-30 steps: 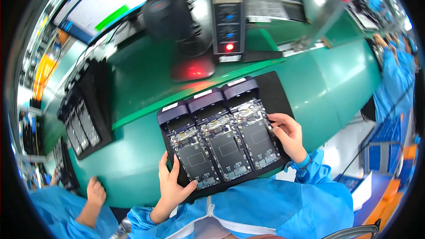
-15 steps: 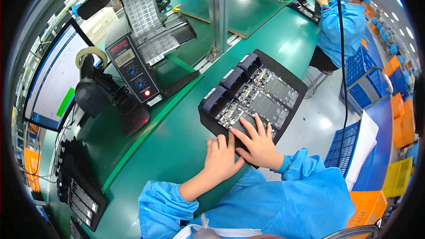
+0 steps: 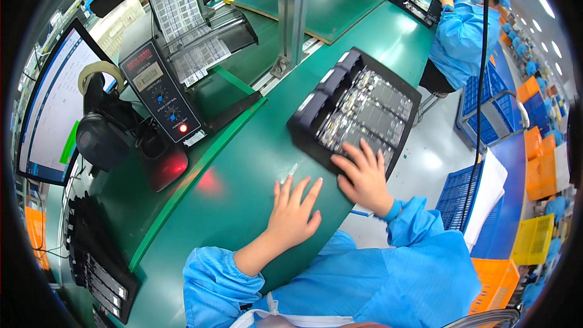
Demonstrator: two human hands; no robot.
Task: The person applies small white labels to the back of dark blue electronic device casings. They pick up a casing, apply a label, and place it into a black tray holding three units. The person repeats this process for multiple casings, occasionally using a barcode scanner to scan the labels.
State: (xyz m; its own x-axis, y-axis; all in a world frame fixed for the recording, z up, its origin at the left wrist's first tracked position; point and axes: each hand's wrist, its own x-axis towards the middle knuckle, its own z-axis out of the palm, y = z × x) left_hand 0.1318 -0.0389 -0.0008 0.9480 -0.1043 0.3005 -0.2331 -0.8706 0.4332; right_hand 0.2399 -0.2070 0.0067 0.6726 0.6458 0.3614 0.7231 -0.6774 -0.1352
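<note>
Splaying empty, left hand over bench, right hand over one black tray, three circuit boards

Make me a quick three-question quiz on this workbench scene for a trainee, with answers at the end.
1. Which grip has its fingers over the black tray?
2. True or false: the left grip is clasping that tray.
3. What colour is the lit light on the black box with blue knobs?
A) green
B) red
C) yellow

Key:
1. The right grip.
2. False: its fingers are spread over the green bench, apart from the tray.
3. B
</note>
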